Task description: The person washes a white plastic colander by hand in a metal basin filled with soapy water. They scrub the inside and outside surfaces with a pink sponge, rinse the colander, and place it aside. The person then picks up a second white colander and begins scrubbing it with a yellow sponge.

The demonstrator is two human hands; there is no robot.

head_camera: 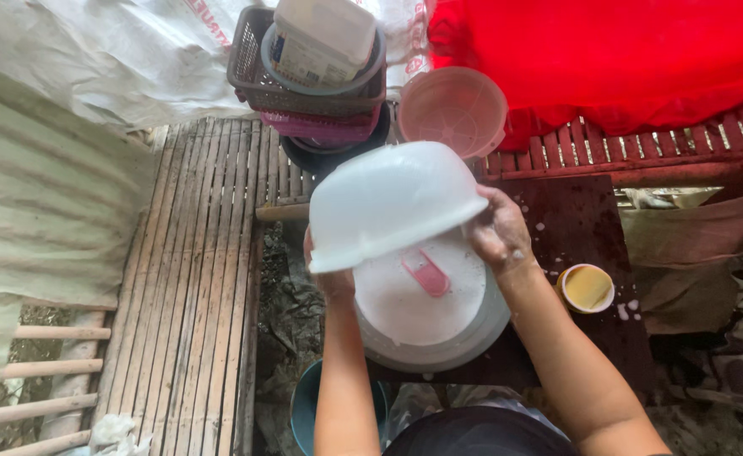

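I hold a white plastic bowl (388,198) upside down and tilted over a round white basin (439,325). My left hand (331,279) grips its near left rim from below, mostly hidden by the bowl. My right hand (498,230), wet and soapy, holds the bowl's right rim. Milky soapy water fills the basin, and a small pink object (426,272) lies in it, just under the bowl.
Stacked baskets with a white container (317,63) and a pink bowl (454,108) stand at the back. A small cup holding a yellow sponge (587,288) sits right on the dark wet board (574,228). A bamboo slat platform (194,279) lies left; a teal bucket (306,405) stands below.
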